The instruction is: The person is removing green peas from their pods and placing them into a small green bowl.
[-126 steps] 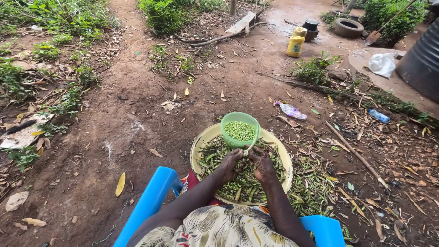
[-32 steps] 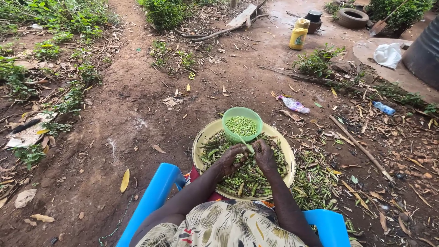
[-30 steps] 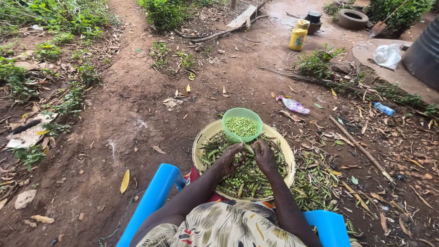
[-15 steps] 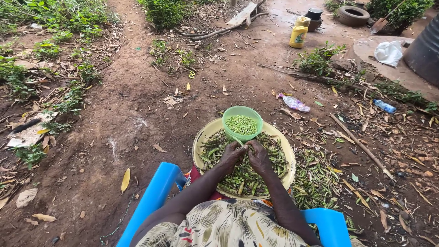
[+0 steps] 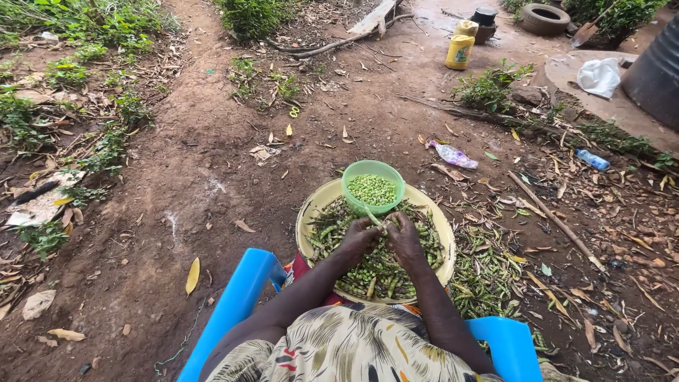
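A round yellow tray (image 5: 317,204) rests on my lap, heaped with green pea pods (image 5: 385,267). At its far edge stands a green bowl (image 5: 373,187) filled with shelled peas. My left hand (image 5: 358,238) and my right hand (image 5: 405,235) meet over the pods just below the bowl. Between their fingertips they pinch one green pea pod (image 5: 375,219).
I sit in a blue plastic chair (image 5: 237,308) on bare dirt. A pile of empty pods (image 5: 488,272) lies on the ground to the right. A long stick (image 5: 555,219), a plastic bottle (image 5: 591,160), a yellow jerrycan (image 5: 460,51), a tyre (image 5: 544,18) and a dark barrel (image 5: 654,67) are farther off.
Both hands have come together from being spread on the pods and lifted slightly toward the bowl, now pinching a pod between them.
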